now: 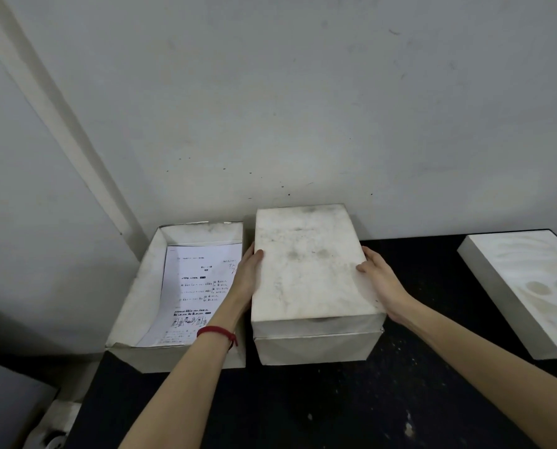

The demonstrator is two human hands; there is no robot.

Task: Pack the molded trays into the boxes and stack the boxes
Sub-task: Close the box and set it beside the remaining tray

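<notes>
A closed white box (309,273) with a smudged lid stands on the black table (351,403) against the wall. My left hand (249,273) presses on the lid's left side and my right hand (379,280) on its right side, so both grip the lid. To its left sits an open white box (131,306) with a printed paper sheet (196,286) lying inside. At the right edge of the view lies a white molded tray (523,286) with round hollows, apart from both hands.
A grey wall (270,108) rises straight behind the boxes. The open box overhangs the table's left edge. Beyond that edge, at the lower left, there is floor with a pale object (50,426). A red band (218,333) circles my left wrist.
</notes>
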